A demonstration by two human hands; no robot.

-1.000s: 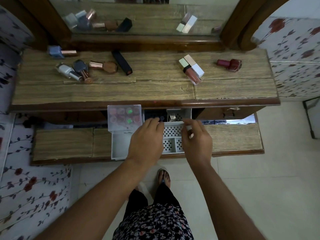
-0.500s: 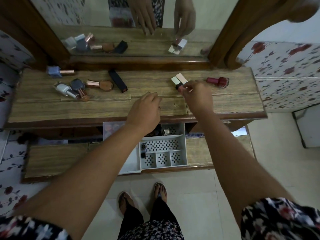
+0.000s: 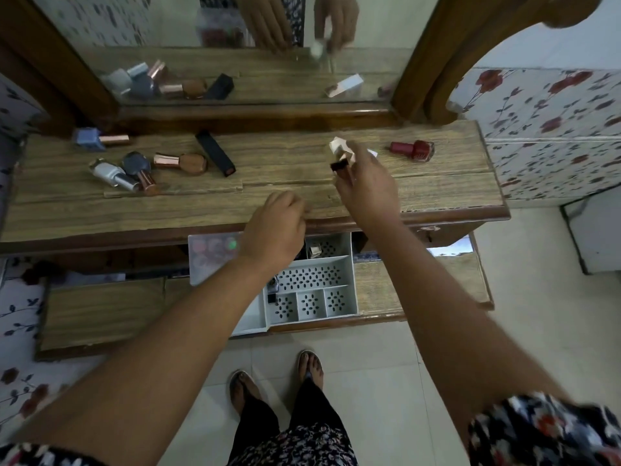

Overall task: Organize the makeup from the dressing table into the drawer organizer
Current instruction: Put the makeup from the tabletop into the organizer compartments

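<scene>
Makeup in hand: a square-capped cream lip gloss tube (image 3: pixel 340 155) sits clamped in the right hand's (image 3: pixel 364 181) fingers above the wooden table (image 3: pixel 268 193); the left hand (image 3: pixel 274 227) hovers loosely curled, holding nothing. Next, I judge, comes lowering it into the white perforated drawer organizer (image 3: pixel 314 287).

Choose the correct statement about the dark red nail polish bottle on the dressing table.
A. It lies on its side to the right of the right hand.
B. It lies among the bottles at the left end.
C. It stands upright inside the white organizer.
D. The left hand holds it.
A: the dark red nail polish bottle lies on its side on the dressing table, just right of the right hand and untouched.
</scene>
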